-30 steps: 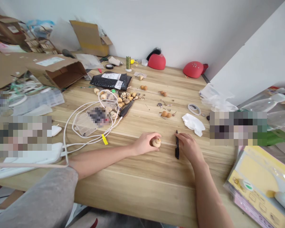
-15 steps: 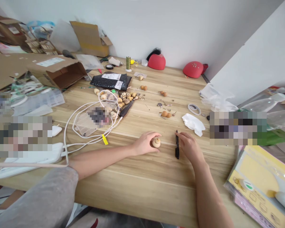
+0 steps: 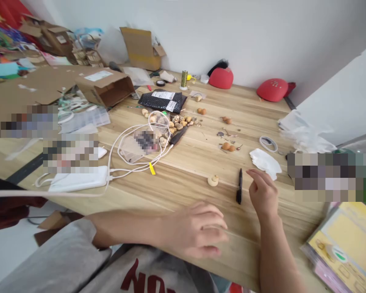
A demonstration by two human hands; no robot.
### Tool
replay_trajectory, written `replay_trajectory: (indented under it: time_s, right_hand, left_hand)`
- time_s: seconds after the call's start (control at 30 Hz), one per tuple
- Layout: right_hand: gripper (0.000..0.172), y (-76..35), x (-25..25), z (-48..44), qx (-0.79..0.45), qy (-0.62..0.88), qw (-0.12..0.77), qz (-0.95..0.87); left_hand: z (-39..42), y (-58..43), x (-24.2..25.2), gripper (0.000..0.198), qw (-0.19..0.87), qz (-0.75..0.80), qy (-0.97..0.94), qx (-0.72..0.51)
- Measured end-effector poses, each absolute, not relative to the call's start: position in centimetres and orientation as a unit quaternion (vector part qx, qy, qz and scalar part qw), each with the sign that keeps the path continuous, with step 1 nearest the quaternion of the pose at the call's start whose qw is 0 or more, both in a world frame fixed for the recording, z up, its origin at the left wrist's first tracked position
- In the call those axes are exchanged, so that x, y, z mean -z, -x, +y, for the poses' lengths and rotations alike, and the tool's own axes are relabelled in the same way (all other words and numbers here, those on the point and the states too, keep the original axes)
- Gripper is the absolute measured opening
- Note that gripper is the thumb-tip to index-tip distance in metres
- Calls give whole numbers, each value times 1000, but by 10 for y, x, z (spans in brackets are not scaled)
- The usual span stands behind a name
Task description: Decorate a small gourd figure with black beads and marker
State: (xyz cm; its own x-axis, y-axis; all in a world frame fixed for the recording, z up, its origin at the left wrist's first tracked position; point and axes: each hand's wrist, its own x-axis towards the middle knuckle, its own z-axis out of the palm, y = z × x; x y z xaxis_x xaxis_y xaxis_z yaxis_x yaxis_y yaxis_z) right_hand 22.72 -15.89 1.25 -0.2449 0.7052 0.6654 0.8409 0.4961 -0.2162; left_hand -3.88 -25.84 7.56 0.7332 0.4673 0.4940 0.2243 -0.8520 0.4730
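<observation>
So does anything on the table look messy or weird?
A bit: the white cable lies in untidy loops, partly over the heap of speckled balls, and the white sheet near the right hand is crumpled, not flat. The pen and pale ball look fine. I see nothing plainly broken.

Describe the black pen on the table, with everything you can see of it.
The black pen is slim and straight, plastic by its look, with a thicker section at the end nearer the person and a narrower far end. Whether it is capped is too small to tell. It lies flat on the wooden table, pointing away from the person, between the pale rounded piece and the right hand, apparently touching neither.
</observation>
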Motion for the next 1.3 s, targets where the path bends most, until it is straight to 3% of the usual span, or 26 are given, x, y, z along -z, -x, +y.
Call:
replay_trajectory:
  time_s: [0.17, 0.43, 0.6, 0.87, 1.07, 1.3]
  right_hand:
    - [36, -220, -22, -168, 105, 477, 375, -788]
    - [32, -215, -30, -176, 105, 445, 377, -805]
    - [29, -206, -35, -182, 95, 394, 382, -830]
    - [31, -197, -38, -187, 71, 370, 356, -855]
    - [29, -195, -38, -184, 72, 363, 346, -862]
    - [30, -191, -38, -183, 84, 367, 325, -868]
  left_hand:
    - [-259, 76, -66, 21, 209, 373, -862, -273]
    - [-242, 145, -45, 26, 83, 634, -697, -324]
    - [-206, 186, -48, 31, 6, 671, -686, -280]
    - [-131, 200, -48, 36, -53, 696, -710, -97]
    - [-103, 196, -49, 39, -19, 696, -717, 26]
    - [-104, 196, -56, 39, -9, 706, -707, 42]
